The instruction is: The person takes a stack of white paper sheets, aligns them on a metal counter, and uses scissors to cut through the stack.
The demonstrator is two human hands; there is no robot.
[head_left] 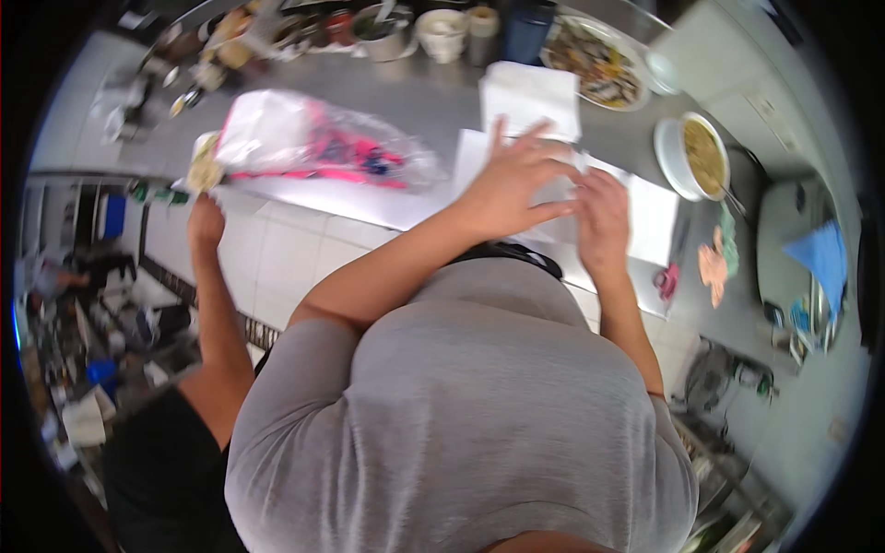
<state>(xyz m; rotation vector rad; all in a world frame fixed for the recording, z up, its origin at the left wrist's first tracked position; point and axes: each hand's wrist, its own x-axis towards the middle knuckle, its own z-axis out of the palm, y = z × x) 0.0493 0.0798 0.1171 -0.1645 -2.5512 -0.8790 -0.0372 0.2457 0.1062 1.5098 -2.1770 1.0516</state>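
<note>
In the head view, a white stack lies on the counter, with white sheets spread on its near side and to its near right. The left hand is over the sheets just nearer than the stack, fingers spread; the right hand, to its near right, has bent fingers close to the left's (whether they pinch an edge, I cannot tell). Some sheets are already laid flat, so the work looks underway; what is left I cannot judge. Left of the stack, a plastic bag crowds that side; farther left is a co-worker's hand. Right of the stack stand a platter and a bowl, limiting room there.
</note>
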